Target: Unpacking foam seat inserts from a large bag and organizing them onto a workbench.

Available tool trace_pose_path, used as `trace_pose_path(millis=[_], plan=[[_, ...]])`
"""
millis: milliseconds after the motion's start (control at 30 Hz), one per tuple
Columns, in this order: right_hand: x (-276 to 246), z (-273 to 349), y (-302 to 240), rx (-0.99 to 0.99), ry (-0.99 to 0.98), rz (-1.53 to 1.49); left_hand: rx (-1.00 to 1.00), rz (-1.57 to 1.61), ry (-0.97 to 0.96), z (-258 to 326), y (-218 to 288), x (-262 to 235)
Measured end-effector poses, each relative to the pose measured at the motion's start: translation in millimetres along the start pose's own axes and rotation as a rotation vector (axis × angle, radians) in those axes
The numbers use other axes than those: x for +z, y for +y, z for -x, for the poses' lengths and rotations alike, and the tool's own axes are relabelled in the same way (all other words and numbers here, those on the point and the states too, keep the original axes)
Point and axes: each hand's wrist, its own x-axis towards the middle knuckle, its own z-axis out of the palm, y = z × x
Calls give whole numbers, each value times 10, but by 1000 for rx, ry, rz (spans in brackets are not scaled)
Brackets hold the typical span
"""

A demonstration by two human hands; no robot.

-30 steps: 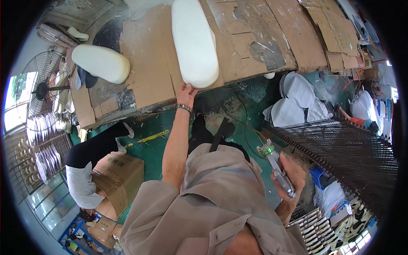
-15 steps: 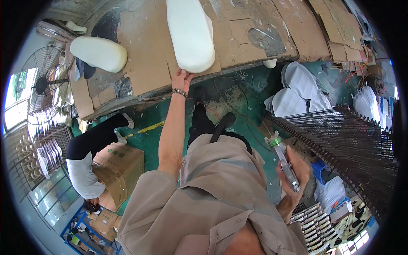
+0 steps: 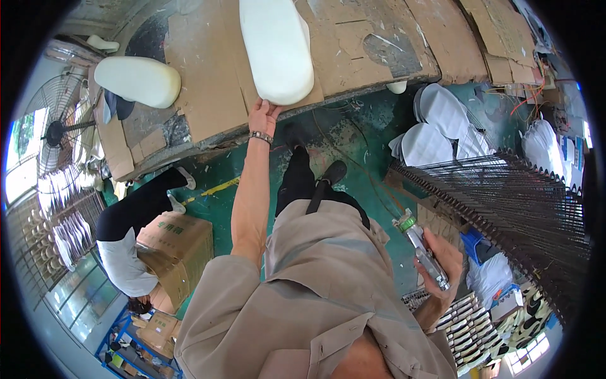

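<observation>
Cardboard-covered bench [image 3: 208, 76]: we see the white piece [image 3: 278, 54], upper centre, extending lengthwise up-frame from the nearer left hand [image 3: 263, 116], fingertips at its lower end (whether gripping, we cannot tell); right hand [image 3: 443, 254], lower right, clasps a metal tool [image 3: 416, 239].

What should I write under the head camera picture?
The left hand touches a long white piece on the cardboard-covered table, while the right hand holds a silver-and-green tool.

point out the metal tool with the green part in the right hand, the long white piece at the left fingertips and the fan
Metal tool [image 3: 423, 248], head view: middle of its body
Long white piece [image 3: 278, 54], head view: middle of its top face
Fan [image 3: 55, 133], head view: dark central hub
</observation>
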Motion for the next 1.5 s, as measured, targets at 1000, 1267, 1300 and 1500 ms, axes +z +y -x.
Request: trace_pose_path(millis=[1000,1267,1300,1500], plan=[[201,-1000,-359,13,-51,54,-72,112,-39,25,59,-88],[434,-1376,-434,12,225,81,-122,75,-91,-1,130,30],[334,-1588,-552,-197,43,100,-127,90,-89,-3,134,27],[501,-1724,-697,-57,127,118,-136,192,-204,-23,205,24]])
